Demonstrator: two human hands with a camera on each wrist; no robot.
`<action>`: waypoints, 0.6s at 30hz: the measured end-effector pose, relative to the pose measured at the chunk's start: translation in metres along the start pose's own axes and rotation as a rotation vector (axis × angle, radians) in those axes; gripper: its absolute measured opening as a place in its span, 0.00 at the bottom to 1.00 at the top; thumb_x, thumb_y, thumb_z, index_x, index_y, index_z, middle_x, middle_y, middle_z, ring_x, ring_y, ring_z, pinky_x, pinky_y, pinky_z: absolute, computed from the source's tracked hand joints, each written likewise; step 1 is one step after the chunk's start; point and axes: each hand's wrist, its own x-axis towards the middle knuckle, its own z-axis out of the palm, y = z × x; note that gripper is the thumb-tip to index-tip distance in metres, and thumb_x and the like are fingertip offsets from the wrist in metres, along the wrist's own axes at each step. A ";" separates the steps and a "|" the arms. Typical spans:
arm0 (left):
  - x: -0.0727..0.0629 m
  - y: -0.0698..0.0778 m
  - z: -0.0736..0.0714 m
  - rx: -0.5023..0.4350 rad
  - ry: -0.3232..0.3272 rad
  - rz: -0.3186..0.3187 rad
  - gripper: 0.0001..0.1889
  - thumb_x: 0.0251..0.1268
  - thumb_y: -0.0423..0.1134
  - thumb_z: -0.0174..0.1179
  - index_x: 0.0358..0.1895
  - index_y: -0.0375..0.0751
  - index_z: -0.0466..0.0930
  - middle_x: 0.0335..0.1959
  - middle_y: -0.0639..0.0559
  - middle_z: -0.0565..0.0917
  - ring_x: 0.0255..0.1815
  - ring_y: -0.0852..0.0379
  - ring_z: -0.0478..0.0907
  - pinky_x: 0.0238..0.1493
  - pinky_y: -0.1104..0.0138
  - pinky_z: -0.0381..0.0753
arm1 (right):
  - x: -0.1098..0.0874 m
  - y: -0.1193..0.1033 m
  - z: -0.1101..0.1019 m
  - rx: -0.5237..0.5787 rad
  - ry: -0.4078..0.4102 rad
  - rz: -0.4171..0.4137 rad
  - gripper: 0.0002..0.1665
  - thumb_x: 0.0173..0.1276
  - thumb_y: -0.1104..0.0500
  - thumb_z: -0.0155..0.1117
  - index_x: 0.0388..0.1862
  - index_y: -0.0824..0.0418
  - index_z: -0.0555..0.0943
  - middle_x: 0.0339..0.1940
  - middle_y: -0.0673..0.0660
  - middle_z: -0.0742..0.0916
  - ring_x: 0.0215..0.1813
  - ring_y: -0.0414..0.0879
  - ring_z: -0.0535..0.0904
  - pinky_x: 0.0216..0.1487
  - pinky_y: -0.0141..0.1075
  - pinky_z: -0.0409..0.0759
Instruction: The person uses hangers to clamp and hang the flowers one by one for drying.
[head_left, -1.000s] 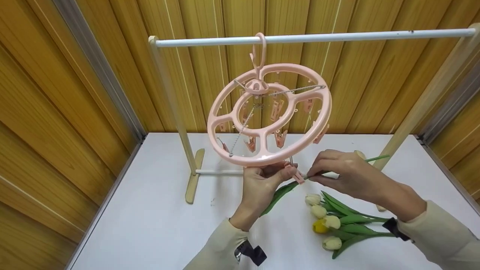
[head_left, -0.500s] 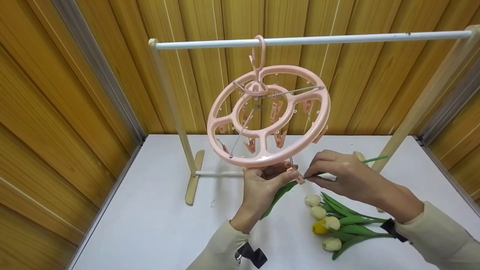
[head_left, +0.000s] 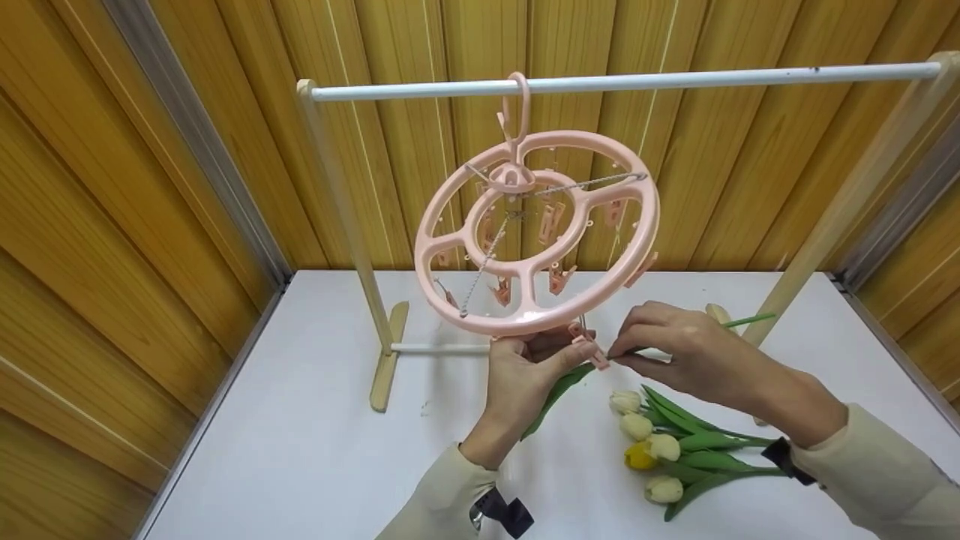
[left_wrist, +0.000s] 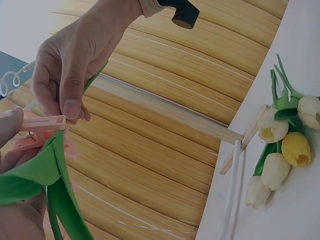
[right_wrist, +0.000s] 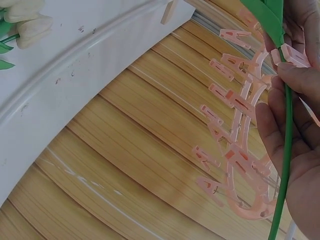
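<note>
My left hand [head_left: 517,382] pinches a pink clothespin [head_left: 589,351] hanging below the front rim of a round pink clip hanger [head_left: 527,319]. To its right, the fingertips of my right hand [head_left: 690,349] pinch the green stem [head_left: 752,319] of an artificial flower. Its leaves [left_wrist: 35,172] spread beneath the clothespin in the left wrist view, and the clothespin's tip lies right at the stem where they branch off. In the right wrist view the stem runs down across my right palm. The flower's head is hidden.
The hanger hooks over the white bar [head_left: 675,79] of a wooden-legged rack; several other clothespins [right_wrist: 240,102] dangle from it. On the white table [head_left: 285,450], artificial tulips, cream ones [head_left: 664,490] and a yellow one [head_left: 640,454], lie below my right hand. Wood-look panels [head_left: 480,30] stand behind.
Both hands keep their grip on clothespin and stem. My right hand has shifted very slightly left, toward the clothespin; the view has tilted a little.
</note>
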 end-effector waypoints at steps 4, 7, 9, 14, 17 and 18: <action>-0.002 0.001 -0.003 0.063 -0.015 -0.013 0.15 0.66 0.29 0.74 0.53 0.27 0.86 0.47 0.40 0.91 0.50 0.44 0.90 0.55 0.52 0.89 | -0.002 0.000 -0.002 -0.013 -0.003 0.011 0.25 0.49 0.79 0.83 0.43 0.58 0.89 0.41 0.50 0.87 0.40 0.44 0.85 0.45 0.24 0.85; -0.008 0.002 -0.009 0.141 -0.008 -0.021 0.18 0.67 0.30 0.73 0.57 0.28 0.85 0.49 0.43 0.91 0.52 0.46 0.89 0.56 0.55 0.88 | -0.004 0.001 -0.004 -0.023 -0.006 0.032 0.26 0.48 0.79 0.83 0.43 0.58 0.89 0.41 0.49 0.87 0.40 0.43 0.85 0.46 0.22 0.83; -0.012 0.003 -0.013 0.169 0.006 -0.015 0.18 0.67 0.30 0.73 0.58 0.27 0.85 0.50 0.44 0.91 0.53 0.47 0.89 0.57 0.56 0.88 | -0.005 0.002 -0.006 -0.027 -0.008 0.045 0.26 0.48 0.79 0.83 0.43 0.58 0.89 0.41 0.49 0.87 0.40 0.43 0.85 0.46 0.21 0.83; -0.021 0.003 -0.025 0.174 0.059 0.031 0.15 0.66 0.28 0.73 0.53 0.26 0.85 0.48 0.42 0.91 0.51 0.44 0.90 0.55 0.56 0.88 | -0.009 0.004 -0.010 -0.046 -0.004 0.058 0.27 0.46 0.80 0.83 0.42 0.58 0.89 0.40 0.49 0.87 0.40 0.43 0.85 0.45 0.21 0.83; -0.025 0.002 -0.032 0.191 0.109 0.056 0.14 0.66 0.28 0.73 0.52 0.27 0.85 0.47 0.42 0.91 0.49 0.44 0.90 0.54 0.56 0.89 | -0.012 0.004 -0.012 -0.053 -0.001 0.071 0.27 0.46 0.80 0.83 0.42 0.58 0.89 0.40 0.49 0.87 0.39 0.43 0.85 0.44 0.20 0.82; -0.026 0.001 -0.034 0.197 0.128 0.061 0.14 0.66 0.28 0.73 0.51 0.27 0.85 0.47 0.43 0.91 0.49 0.44 0.90 0.54 0.56 0.89 | -0.013 0.005 -0.013 -0.057 -0.001 0.077 0.27 0.46 0.80 0.83 0.42 0.57 0.89 0.40 0.48 0.87 0.39 0.43 0.85 0.44 0.20 0.82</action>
